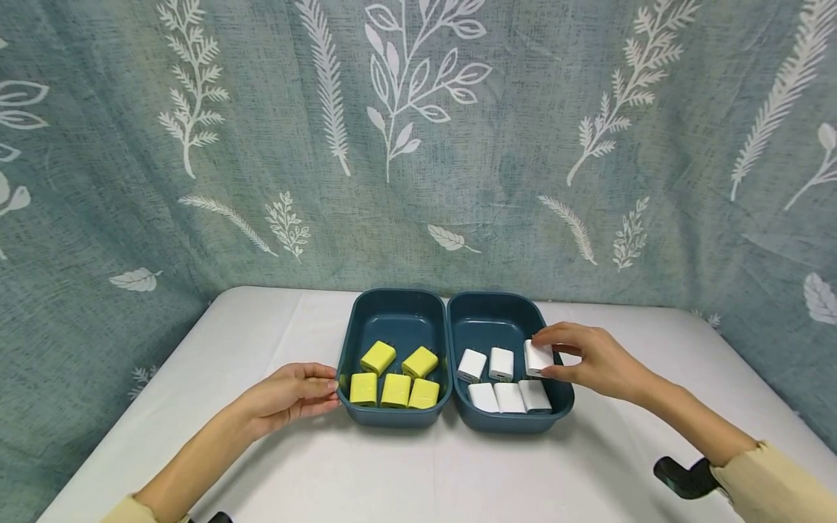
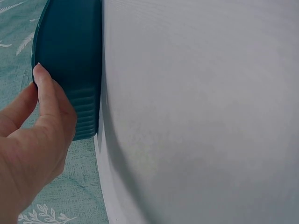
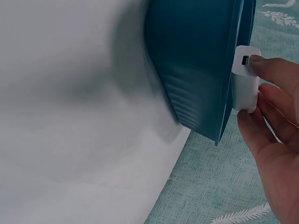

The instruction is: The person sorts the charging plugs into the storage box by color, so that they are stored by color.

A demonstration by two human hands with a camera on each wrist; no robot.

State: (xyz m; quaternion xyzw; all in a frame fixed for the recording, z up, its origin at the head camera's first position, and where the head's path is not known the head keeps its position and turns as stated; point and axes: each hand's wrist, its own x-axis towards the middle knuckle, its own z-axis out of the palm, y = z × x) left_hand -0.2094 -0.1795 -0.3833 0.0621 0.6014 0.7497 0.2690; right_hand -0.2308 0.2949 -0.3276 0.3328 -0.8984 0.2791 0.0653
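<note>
In the head view, my left hand (image 1: 294,396) grips the left rim of a dark blue bin (image 1: 392,417) that holds several yellow chargers (image 1: 363,389). The left wrist view shows the fingers of that hand (image 2: 44,126) at the rim of the bin (image 2: 70,46). My right hand (image 1: 591,361) pinches a white USB charger (image 1: 538,358) at the right side of a second blue bin (image 1: 510,423). Its port faces the camera in the right wrist view, where thumb and fingers hold the charger (image 3: 245,88). Several other white chargers (image 1: 484,397) lie in this bin.
Both bins stand side by side on a white-covered table (image 1: 418,479). Behind it hangs a green-blue curtain (image 1: 418,218) with white leaf prints. A black strap piece (image 1: 683,477) sits by the right sleeve.
</note>
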